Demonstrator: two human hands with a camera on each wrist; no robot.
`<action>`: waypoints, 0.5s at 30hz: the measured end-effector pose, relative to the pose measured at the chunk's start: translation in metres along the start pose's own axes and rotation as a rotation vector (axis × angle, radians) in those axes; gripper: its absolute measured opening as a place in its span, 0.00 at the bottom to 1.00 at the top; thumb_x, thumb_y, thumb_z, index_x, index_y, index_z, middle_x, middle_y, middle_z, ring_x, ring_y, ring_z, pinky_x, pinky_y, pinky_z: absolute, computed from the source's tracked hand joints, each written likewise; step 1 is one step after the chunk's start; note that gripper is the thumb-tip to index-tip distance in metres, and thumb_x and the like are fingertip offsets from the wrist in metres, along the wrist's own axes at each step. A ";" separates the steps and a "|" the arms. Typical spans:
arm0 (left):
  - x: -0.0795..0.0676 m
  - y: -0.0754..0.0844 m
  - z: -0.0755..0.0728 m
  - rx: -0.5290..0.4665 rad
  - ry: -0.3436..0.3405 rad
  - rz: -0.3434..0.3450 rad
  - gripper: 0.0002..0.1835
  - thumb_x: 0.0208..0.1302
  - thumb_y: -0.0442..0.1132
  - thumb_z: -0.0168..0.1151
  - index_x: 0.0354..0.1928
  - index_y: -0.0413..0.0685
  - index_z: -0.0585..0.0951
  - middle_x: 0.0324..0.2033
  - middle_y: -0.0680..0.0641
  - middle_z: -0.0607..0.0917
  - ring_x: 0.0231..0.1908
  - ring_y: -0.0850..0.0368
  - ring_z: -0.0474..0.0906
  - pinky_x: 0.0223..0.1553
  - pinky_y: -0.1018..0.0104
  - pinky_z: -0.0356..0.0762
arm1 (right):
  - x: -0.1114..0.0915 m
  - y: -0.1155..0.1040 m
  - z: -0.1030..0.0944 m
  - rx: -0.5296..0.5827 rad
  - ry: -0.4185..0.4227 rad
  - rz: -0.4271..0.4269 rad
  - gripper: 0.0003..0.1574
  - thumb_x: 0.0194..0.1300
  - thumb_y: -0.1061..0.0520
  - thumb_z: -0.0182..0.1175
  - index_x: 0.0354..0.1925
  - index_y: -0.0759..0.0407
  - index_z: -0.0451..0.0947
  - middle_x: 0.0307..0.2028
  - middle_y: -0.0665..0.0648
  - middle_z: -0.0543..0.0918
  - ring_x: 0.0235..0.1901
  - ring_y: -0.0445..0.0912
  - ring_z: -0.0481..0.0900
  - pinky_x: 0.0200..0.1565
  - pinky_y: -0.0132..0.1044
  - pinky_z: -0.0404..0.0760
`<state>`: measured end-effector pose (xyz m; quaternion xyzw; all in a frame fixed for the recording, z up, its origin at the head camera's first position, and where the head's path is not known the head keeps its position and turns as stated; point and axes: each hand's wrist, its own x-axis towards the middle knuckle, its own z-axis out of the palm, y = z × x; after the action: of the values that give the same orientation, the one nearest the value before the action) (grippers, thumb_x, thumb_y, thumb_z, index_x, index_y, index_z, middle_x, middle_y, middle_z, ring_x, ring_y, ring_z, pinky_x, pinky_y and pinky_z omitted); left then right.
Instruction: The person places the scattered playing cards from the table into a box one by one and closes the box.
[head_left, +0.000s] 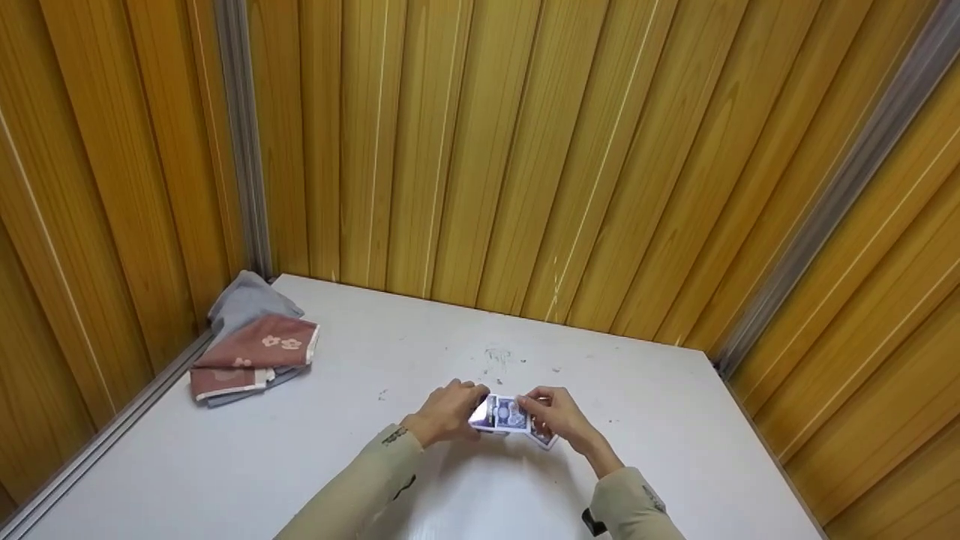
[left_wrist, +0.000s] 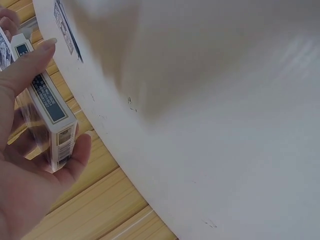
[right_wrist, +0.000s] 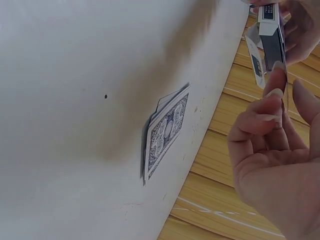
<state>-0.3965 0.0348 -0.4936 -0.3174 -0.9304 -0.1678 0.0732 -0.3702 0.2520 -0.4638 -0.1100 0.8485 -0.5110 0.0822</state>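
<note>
My left hand (head_left: 448, 409) grips a playing-card box (left_wrist: 50, 102) just above the table, thumb on its narrow printed side and fingers curled round the far side. At the box's open end, in the right wrist view, a flap (right_wrist: 256, 60) hangs out. My right hand (head_left: 559, 414) pinches blue-backed playing cards (head_left: 511, 412) at that end, between thumb and fingers; how many it holds I cannot tell. Below the right hand, a small pile of loose cards (right_wrist: 169, 127) lies face down on the table, slightly fanned.
The white table (head_left: 360, 480) has small dark marks on its top. Folded cloths, one grey (head_left: 255, 300) and one reddish with flowers (head_left: 262, 345), lie at its left back corner. Wood-patterned walls (head_left: 480, 150) stand along the back and both sides.
</note>
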 end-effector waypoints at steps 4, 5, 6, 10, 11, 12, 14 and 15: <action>-0.001 -0.002 0.000 -0.008 0.000 -0.033 0.34 0.30 0.44 0.75 0.47 0.54 0.75 0.34 0.54 0.79 0.35 0.58 0.71 0.34 0.65 0.73 | 0.006 0.013 -0.003 0.023 0.021 0.013 0.15 0.60 0.55 0.57 0.38 0.68 0.75 0.24 0.57 0.76 0.19 0.44 0.69 0.19 0.33 0.69; -0.001 -0.002 0.000 -0.013 -0.001 -0.036 0.34 0.30 0.44 0.75 0.47 0.54 0.75 0.34 0.54 0.79 0.34 0.58 0.71 0.34 0.65 0.72 | 0.008 0.016 -0.003 0.015 0.023 0.011 0.15 0.60 0.54 0.57 0.37 0.67 0.75 0.24 0.56 0.76 0.19 0.43 0.69 0.18 0.32 0.69; -0.001 -0.002 0.000 -0.017 -0.003 -0.038 0.33 0.30 0.43 0.75 0.47 0.54 0.75 0.34 0.54 0.79 0.34 0.58 0.71 0.34 0.65 0.72 | 0.009 0.018 -0.003 0.014 0.025 0.010 0.15 0.59 0.54 0.58 0.37 0.66 0.76 0.24 0.56 0.76 0.19 0.43 0.69 0.18 0.31 0.69; 0.001 -0.001 0.001 -0.022 -0.005 -0.030 0.33 0.31 0.44 0.76 0.47 0.54 0.75 0.34 0.54 0.78 0.34 0.59 0.71 0.33 0.66 0.71 | 0.014 0.019 0.003 0.004 0.027 -0.011 0.15 0.58 0.53 0.59 0.37 0.66 0.77 0.26 0.60 0.78 0.18 0.41 0.68 0.19 0.29 0.68; 0.001 0.000 0.002 -0.024 -0.001 -0.024 0.33 0.31 0.44 0.76 0.46 0.54 0.75 0.33 0.54 0.78 0.34 0.59 0.71 0.33 0.66 0.71 | 0.015 0.018 0.005 0.004 0.028 -0.014 0.15 0.58 0.54 0.59 0.37 0.66 0.77 0.26 0.61 0.79 0.18 0.41 0.68 0.19 0.29 0.68; 0.002 0.000 0.002 -0.025 0.004 -0.019 0.32 0.31 0.44 0.76 0.46 0.53 0.75 0.33 0.54 0.78 0.33 0.59 0.71 0.32 0.66 0.71 | 0.015 0.016 0.008 0.004 0.029 -0.018 0.15 0.58 0.54 0.59 0.36 0.66 0.77 0.27 0.63 0.79 0.18 0.41 0.68 0.19 0.29 0.68; 0.002 0.001 0.003 -0.025 0.010 -0.015 0.33 0.31 0.44 0.76 0.46 0.53 0.75 0.33 0.54 0.78 0.33 0.59 0.71 0.32 0.66 0.71 | 0.016 0.013 0.011 0.000 0.031 -0.015 0.14 0.58 0.54 0.59 0.36 0.65 0.77 0.28 0.66 0.79 0.18 0.41 0.68 0.19 0.29 0.69; 0.002 0.002 0.004 -0.027 0.014 -0.014 0.33 0.30 0.44 0.76 0.46 0.53 0.75 0.33 0.54 0.78 0.33 0.58 0.71 0.31 0.66 0.71 | 0.016 0.012 0.013 -0.003 0.034 -0.012 0.13 0.59 0.55 0.58 0.36 0.65 0.77 0.29 0.67 0.79 0.17 0.40 0.69 0.19 0.29 0.69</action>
<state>-0.3972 0.0385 -0.4960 -0.3109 -0.9297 -0.1830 0.0741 -0.3837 0.2426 -0.4810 -0.1063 0.8500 -0.5119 0.0645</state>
